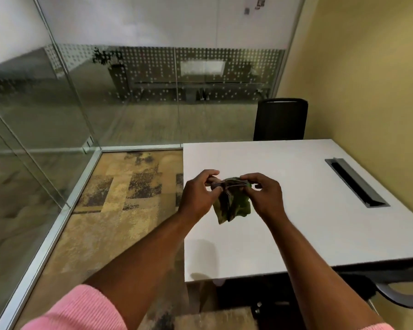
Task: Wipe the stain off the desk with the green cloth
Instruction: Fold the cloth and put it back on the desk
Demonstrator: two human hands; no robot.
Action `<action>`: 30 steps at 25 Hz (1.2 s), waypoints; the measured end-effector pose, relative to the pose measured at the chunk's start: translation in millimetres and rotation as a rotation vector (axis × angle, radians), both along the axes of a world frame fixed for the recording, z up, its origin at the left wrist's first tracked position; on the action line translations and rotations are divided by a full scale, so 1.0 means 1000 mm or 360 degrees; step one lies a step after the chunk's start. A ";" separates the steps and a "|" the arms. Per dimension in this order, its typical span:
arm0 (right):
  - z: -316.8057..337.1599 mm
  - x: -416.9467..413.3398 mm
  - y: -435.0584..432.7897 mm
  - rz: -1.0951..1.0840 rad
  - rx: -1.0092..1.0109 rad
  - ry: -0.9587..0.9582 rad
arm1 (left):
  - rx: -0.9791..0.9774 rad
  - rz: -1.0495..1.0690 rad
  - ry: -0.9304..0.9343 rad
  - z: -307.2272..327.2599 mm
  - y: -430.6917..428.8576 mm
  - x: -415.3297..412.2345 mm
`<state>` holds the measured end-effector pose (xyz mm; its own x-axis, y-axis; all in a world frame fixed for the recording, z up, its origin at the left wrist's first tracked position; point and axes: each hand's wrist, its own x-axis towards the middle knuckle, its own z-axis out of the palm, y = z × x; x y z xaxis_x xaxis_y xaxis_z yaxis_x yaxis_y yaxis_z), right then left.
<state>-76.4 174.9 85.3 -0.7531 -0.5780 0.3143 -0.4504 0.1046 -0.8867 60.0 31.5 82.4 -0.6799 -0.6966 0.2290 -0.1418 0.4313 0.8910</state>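
A crumpled green cloth (234, 206) hangs in the air above the white desk (296, 210), near its left side. My left hand (198, 194) pinches the cloth's top left edge, and my right hand (264, 192) pinches its top right edge. The cloth's lower part droops between the two hands. I cannot make out a stain on the desk's surface from here.
A dark cable slot (355, 182) is cut into the desk at the right. A black chair (280, 120) stands behind the desk's far edge. Glass partition walls (81, 103) run at the left and back, a yellow wall at the right. Patterned carpet (119, 198) lies left of the desk.
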 end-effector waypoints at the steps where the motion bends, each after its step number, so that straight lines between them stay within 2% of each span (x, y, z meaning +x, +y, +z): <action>1: 0.006 -0.002 0.004 -0.0032 -0.0014 0.0058 | -0.0016 -0.0012 0.0041 0.010 0.002 -0.003; 5: 0.023 -0.011 0.022 -0.0154 -0.0016 0.0191 | -0.0067 -0.0093 0.0134 0.039 0.012 -0.017; 12: 0.044 -0.026 0.046 -0.0248 0.0047 0.0410 | -0.0130 -0.0184 0.0120 0.067 0.026 -0.041; 16: 0.048 -0.032 0.054 -0.0306 0.0029 0.0417 | -0.0163 -0.0227 0.0086 0.072 0.029 -0.055; 24: 0.034 -0.070 0.053 -0.0485 -0.0026 0.0664 | -0.0186 -0.0315 0.0055 0.065 0.015 -0.104; 30: 0.016 -0.107 0.058 -0.0666 -0.0017 0.0359 | -0.0215 -0.0512 0.0045 0.051 0.011 -0.172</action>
